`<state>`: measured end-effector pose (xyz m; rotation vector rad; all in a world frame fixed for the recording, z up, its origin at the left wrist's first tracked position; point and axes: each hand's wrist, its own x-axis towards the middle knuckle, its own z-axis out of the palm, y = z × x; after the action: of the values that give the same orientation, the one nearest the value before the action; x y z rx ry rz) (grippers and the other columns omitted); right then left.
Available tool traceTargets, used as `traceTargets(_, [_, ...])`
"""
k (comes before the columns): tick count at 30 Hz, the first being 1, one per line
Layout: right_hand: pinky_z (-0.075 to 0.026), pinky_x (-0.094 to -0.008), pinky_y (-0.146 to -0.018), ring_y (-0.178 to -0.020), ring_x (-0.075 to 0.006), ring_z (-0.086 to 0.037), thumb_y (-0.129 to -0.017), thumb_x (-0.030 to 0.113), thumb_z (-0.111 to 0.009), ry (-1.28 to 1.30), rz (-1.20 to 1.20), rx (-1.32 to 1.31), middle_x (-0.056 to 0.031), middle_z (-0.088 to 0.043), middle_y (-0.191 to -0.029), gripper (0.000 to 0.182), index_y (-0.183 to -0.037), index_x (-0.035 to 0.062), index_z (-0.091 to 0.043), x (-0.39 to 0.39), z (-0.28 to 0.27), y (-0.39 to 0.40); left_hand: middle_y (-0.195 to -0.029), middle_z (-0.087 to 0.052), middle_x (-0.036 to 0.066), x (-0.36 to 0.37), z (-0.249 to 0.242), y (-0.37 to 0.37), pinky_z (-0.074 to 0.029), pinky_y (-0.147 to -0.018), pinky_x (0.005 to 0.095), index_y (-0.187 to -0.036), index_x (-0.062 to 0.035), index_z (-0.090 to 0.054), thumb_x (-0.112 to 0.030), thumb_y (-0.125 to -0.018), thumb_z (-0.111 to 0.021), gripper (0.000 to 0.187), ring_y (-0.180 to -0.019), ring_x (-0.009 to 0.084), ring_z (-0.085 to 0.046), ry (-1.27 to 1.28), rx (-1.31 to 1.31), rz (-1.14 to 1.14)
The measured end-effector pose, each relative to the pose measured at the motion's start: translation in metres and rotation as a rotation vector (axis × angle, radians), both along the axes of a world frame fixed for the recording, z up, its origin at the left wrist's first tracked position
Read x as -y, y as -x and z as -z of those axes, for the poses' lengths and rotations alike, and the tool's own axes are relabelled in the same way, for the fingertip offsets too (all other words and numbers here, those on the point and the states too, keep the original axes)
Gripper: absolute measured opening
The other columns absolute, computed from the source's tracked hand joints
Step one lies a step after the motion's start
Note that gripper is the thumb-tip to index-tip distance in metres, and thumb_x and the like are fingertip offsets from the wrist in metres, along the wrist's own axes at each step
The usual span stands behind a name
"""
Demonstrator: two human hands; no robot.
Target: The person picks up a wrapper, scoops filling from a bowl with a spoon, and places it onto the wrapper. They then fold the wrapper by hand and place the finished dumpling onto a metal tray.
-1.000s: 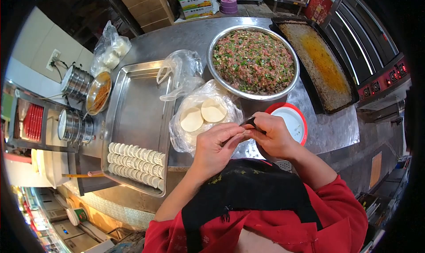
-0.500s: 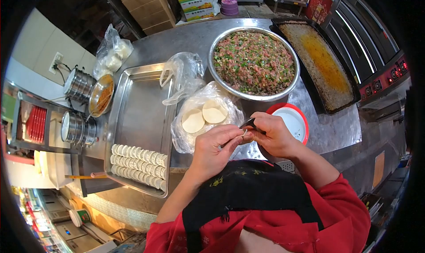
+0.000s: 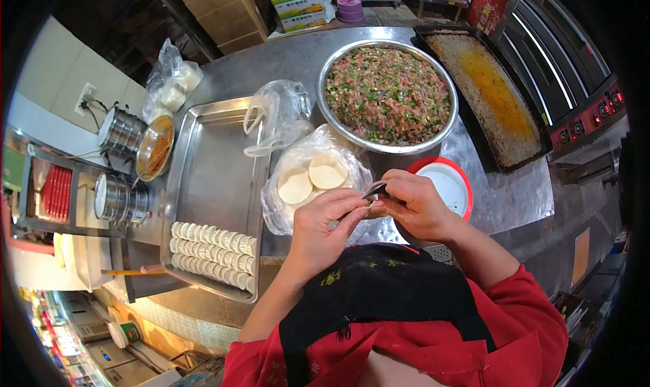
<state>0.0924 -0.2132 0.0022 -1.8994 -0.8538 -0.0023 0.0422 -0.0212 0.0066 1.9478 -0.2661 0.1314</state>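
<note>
My left hand (image 3: 328, 226) and my right hand (image 3: 418, 203) meet in front of the apron. Pinched in the left fingers is a small dumpling, mostly hidden, with only a sliver of pale dough edge showing. My right hand grips a dark, shiny filling spatula (image 3: 374, 188), and its fingertips are also at the dumpling. Just beyond the left hand, round dumpling wrappers (image 3: 328, 172) lie in an open plastic bag. Behind the hands stands a metal bowl (image 3: 322, 96) heaped with minced meat and green onion filling (image 3: 387, 94). Rows of folded dumplings (image 3: 213, 248) fill the near end of a metal tray (image 3: 217, 143).
A red-rimmed white bowl (image 3: 448, 187) stands beside my right hand. At the right lies a black baking pan (image 3: 542, 140) with a pale layer, yellow in the middle. A crumpled plastic bag (image 3: 281, 113) overlaps the tray's edge. Steel canisters (image 3: 120, 197) stand at the left.
My fingers have closed further around the dumpling, and less of its pale edge shows. The spatula has tilted slightly in my right hand. Everything on the table stays put.
</note>
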Motion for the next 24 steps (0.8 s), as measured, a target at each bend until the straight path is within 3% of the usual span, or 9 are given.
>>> traceTargets(1, [-0.045,-0.0299,-0.059,-0.071,-0.0232,-0.060,-0.077,0.002,-0.068,-0.012,-0.002,-0.016,-0.0107,-0.058,-0.080,0.011,-0.082,-0.0011,-0.059,-0.001,0.000,0.001,-0.098,-0.066,0.012,0.000,0.001,-0.001,-0.050,-0.072,0.0244,-0.096,-0.0034,-0.071,-0.001,-0.078,-0.069,0.019,-0.086,0.0144,-0.063,0.001,0.000,0.000])
traceTargets(4, [-0.046,-0.0294,-0.060,-0.072,-0.0232,-0.060,-0.077,0.000,-0.066,0.044,0.012,0.034,-0.0108,-0.058,-0.081,0.009,-0.083,-0.0004,-0.060,0.001,-0.002,0.003,-0.096,-0.066,0.012,0.000,0.001,-0.001,-0.051,-0.071,0.0248,-0.097,-0.0037,-0.071,-0.002,-0.077,-0.070,0.020,-0.084,0.0146,-0.063,-0.001,0.060,0.039])
traceTargets(9, [-0.047,-0.0292,-0.061,-0.071,-0.0230,-0.060,-0.077,-0.001,-0.065,-0.053,0.044,0.061,-0.0103,-0.059,-0.084,0.012,-0.088,0.0011,-0.061,-0.002,0.007,0.003,-0.092,-0.066,0.010,-0.001,0.002,0.002,-0.052,-0.070,0.0249,-0.097,-0.0033,-0.071,-0.003,-0.077,-0.071,0.020,-0.081,0.0149,-0.063,0.156,-0.093,-0.024])
traceTargets(14, [-0.046,-0.0344,-0.061,-0.073,-0.0281,-0.057,-0.078,0.007,-0.069,-0.004,-0.024,0.002,-0.0115,-0.054,-0.078,0.016,-0.088,0.0011,-0.059,0.001,-0.001,0.002,-0.092,-0.067,0.012,0.000,-0.001,0.000,-0.052,-0.069,0.0259,-0.093,-0.0025,-0.071,-0.003,-0.076,-0.071,0.017,-0.080,0.0165,-0.065,0.017,0.015,-0.007])
traceTargets(16, [-0.048,-0.0293,-0.062,-0.072,-0.0227,-0.061,-0.076,0.004,-0.070,0.046,-0.057,-0.038,-0.0099,-0.059,-0.085,0.018,-0.092,0.0014,-0.063,0.002,-0.005,0.001,-0.092,-0.067,0.012,0.001,-0.001,-0.001,-0.052,-0.069,0.0263,-0.092,-0.0023,-0.071,-0.003,-0.076,-0.071,0.016,-0.080,0.0170,-0.065,-0.011,0.060,0.009])
traceTargets(18, [-0.048,-0.0292,-0.061,-0.071,-0.0226,-0.061,-0.076,0.004,-0.070,0.065,-0.067,-0.018,-0.0098,-0.059,-0.085,0.017,-0.091,0.0013,-0.063,0.002,-0.003,0.002,-0.092,-0.068,0.013,0.002,-0.001,0.000,-0.052,-0.068,0.0268,-0.092,-0.0024,-0.071,-0.001,-0.075,-0.071,0.017,-0.081,0.0177,-0.066,-0.016,0.109,0.072])
traceTargets(24, [-0.046,-0.0317,-0.058,-0.069,-0.0243,-0.058,-0.076,0.007,-0.071,0.029,-0.039,0.028,-0.0098,-0.056,-0.080,0.014,-0.085,0.0007,-0.062,0.001,-0.001,0.006,-0.090,-0.068,0.014,-0.003,-0.003,0.003,-0.052,-0.069,0.0271,-0.092,-0.0029,-0.071,-0.001,-0.074,-0.072,0.018,-0.081,0.0184,-0.066,0.051,-0.021,0.020])
